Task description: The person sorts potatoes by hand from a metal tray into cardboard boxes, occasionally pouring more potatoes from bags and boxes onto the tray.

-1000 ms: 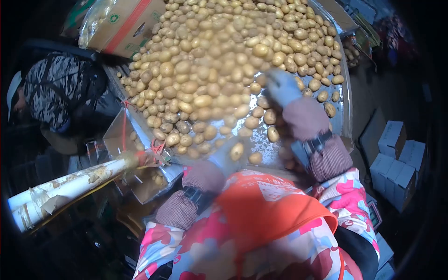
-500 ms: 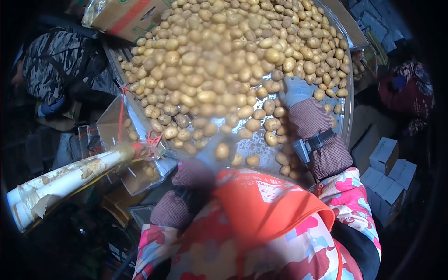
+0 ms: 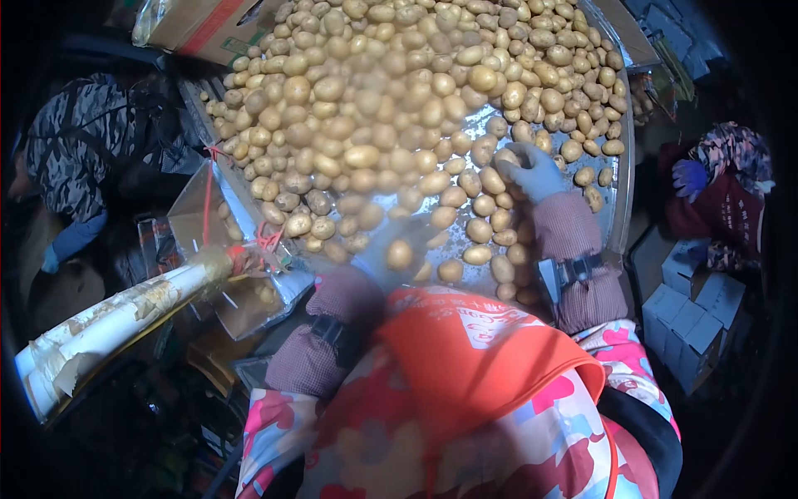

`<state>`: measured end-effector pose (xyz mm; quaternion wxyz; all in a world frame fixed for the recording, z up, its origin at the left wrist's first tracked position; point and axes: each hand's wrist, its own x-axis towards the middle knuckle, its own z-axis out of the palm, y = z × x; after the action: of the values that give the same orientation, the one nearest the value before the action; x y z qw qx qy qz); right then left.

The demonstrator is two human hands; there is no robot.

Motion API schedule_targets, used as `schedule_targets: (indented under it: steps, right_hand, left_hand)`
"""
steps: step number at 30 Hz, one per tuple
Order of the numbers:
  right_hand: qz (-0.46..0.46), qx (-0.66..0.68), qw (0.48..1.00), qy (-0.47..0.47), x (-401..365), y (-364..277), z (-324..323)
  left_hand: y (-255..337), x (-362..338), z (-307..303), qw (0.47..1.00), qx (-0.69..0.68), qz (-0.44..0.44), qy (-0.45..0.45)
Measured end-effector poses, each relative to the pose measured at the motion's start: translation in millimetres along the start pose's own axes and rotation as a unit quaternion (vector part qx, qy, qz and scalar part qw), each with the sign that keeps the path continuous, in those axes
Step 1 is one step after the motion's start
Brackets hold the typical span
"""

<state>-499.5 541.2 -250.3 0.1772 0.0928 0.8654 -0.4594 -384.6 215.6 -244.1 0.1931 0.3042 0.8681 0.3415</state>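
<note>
My right hand (image 3: 539, 170), in a grey-blue glove, curls its fingers over a potato (image 3: 504, 158) at the right part of the metal table (image 3: 617, 195). My left hand (image 3: 384, 249), gloved too, is low over the near edge, curved round another potato (image 3: 400, 254); a smear on the view blurs its fingers. Loose potatoes (image 3: 478, 229) lie between and beside the hands. Beyond them a large heap of potatoes (image 3: 357, 108) covers most of the table.
At the left, an open carton (image 3: 195, 208) with potatoes hangs by red string near a taped white tube (image 3: 116, 320). A cardboard box (image 3: 208, 29) stands behind. Co-workers (image 3: 71, 158) are at both sides. White boxes (image 3: 694, 320) are stacked at right.
My right hand has turned inward, to the left, and its fingers have closed over a potato. My left hand has shifted slightly forward and right. The view has moved a little.
</note>
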Motion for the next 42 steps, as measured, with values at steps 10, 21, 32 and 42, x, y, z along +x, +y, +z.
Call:
schedule_targets:
  steps: [10,21,32,42]
  right_hand:
    - [-0.126,-0.041,0.987,0.093,28.2,-40.9,-33.7]
    - [-0.219,-0.417,0.846,0.252,47.1,4.9,-45.1]
    - [-0.100,-0.100,0.947,0.287,12.6,-8.9,-26.9]
    - [-0.170,-0.511,0.804,0.252,-28.8,33.7,33.8]
  left_hand:
    - [63.3,36.7,-34.7,0.760,-0.615,-0.210,-0.007]
    - [56.5,20.7,-58.0,0.633,-0.725,-0.264,0.069]
    - [31.5,12.0,-48.4,0.598,-0.763,-0.234,0.071]
    - [8.5,-0.1,-7.9,0.558,-0.793,-0.207,0.134]
